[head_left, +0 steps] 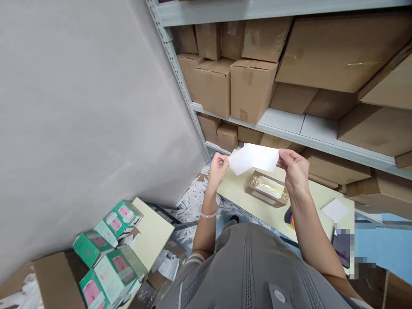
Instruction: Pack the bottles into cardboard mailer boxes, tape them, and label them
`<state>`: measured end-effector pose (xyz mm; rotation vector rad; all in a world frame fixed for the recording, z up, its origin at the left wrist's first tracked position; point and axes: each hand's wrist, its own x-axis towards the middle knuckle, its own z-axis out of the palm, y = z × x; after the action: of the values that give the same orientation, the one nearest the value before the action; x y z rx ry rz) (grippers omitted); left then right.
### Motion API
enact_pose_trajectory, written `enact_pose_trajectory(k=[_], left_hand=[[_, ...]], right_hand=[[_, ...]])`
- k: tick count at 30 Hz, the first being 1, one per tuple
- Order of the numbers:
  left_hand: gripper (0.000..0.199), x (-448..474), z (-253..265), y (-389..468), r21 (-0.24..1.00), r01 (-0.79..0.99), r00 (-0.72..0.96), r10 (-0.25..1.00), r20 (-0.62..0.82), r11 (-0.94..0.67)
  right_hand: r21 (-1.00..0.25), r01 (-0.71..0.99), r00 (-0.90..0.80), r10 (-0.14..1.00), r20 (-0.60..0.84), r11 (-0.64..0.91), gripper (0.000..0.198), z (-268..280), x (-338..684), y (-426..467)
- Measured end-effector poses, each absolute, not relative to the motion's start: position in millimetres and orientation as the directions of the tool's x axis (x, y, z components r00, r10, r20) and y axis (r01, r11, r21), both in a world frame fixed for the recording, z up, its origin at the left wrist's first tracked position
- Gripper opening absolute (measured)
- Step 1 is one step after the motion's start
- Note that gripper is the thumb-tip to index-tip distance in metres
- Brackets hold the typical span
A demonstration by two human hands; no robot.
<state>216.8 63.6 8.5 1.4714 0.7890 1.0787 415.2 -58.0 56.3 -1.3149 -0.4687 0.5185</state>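
Note:
A white sheet of paper (254, 159) is stretched out in the air between my two hands, bent near its middle. My left hand (218, 171) pinches its left corner, and my right hand (294, 168) grips its right edge between thumb and fingers. Below the sheet, a small brown cardboard box (264, 198) sealed with yellowish tape lies on the cream table (234, 184). A white label shows on the box's side and white paper under the tape on top. Partly behind my right forearm is a roll of tape (290, 218).
A metal shelf rack (289, 134) full of cardboard boxes (254, 88) stands ahead. White paper (335, 210) lies at the table's right. Paper strips (195, 199) litter the floor. Green-and-white boxes (93, 246) crowd a second table (154, 227) at lower left, beside the wall (90, 107).

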Motion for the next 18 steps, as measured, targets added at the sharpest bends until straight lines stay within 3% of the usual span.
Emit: enact_pose_trajectory(k=[4, 9, 14, 18], left_hand=[[0.016, 165, 1, 88, 0.967, 0.095, 0.250, 0.946, 0.207, -0.236], [0.007, 113, 11, 94, 0.951, 0.252, 0.048, 0.984, 0.170, -0.177], [0.037, 90, 17, 90, 0.947, 0.280, -0.010, 0.985, 0.170, -0.160], [0.029, 87, 5, 93, 0.944, 0.300, -0.006, 0.989, 0.148, -0.139]], right_hand=[[-0.982, -0.110, 0.772, 0.636, 0.011, 0.151, 0.022, 54, 410, -48], [-0.981, -0.114, 0.731, 0.682, 0.024, 0.157, 0.022, 53, 394, -31], [-0.989, -0.083, 0.668, 0.744, 0.037, 0.124, 0.027, 53, 382, -11], [-0.990, -0.069, 0.638, 0.768, 0.052, 0.124, 0.029, 50, 373, -4]])
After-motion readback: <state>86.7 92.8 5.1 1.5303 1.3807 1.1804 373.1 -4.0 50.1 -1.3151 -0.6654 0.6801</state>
